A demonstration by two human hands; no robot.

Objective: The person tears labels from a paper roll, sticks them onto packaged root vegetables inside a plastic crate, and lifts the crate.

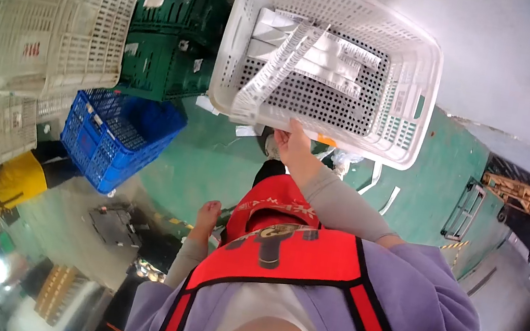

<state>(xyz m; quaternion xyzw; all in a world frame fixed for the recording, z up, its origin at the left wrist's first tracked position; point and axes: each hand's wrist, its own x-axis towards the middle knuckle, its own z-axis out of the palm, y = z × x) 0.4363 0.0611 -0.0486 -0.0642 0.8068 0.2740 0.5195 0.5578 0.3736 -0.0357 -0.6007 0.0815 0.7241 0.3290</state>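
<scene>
A white plastic basket (426,87) is at the top centre, with long white printed paper strips (317,56) inside. One strip hangs over its near rim. My right hand (292,145) is at that near rim, fingers closed on the edge beside the hanging strip. Lower down, beside the red apron (279,251), hangs my left hand (209,214). Its fingers look loosely curled, with nothing visible in them.
Green crates (169,67) and white crates (93,27) are stacked at the left, above a blue crate (100,153). A person in yellow (20,182) is at the far left. Strips (390,200) lie on the green floor. At the right are a metal frame (464,209) and wooden pallets (523,196).
</scene>
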